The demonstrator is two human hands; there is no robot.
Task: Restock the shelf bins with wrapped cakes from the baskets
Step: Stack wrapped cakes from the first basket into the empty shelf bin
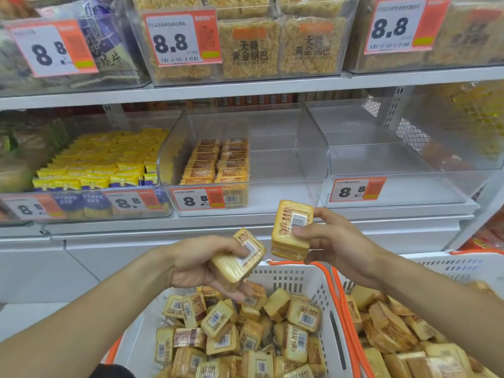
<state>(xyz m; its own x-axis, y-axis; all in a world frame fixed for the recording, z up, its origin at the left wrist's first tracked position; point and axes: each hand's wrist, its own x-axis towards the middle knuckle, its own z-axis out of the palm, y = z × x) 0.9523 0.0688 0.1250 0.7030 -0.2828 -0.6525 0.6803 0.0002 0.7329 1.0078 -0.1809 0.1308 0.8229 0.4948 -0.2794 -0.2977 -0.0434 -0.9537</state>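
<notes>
The left basket [308, 279] is cut off at the bottom edge, its lower cakes hidden. Above it, the left hand [201, 264] grips a tilted wrapped cake [240, 257]; the right hand [335, 241] pinches another yellow, barcoded cake [293, 230] upright below the half-filled clear bin [286, 159].

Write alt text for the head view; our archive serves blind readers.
A person's left hand and right hand each hold a yellow plastic-wrapped cake above a white plastic basket full of them, facing a partly filled clear shelf bin.
</notes>
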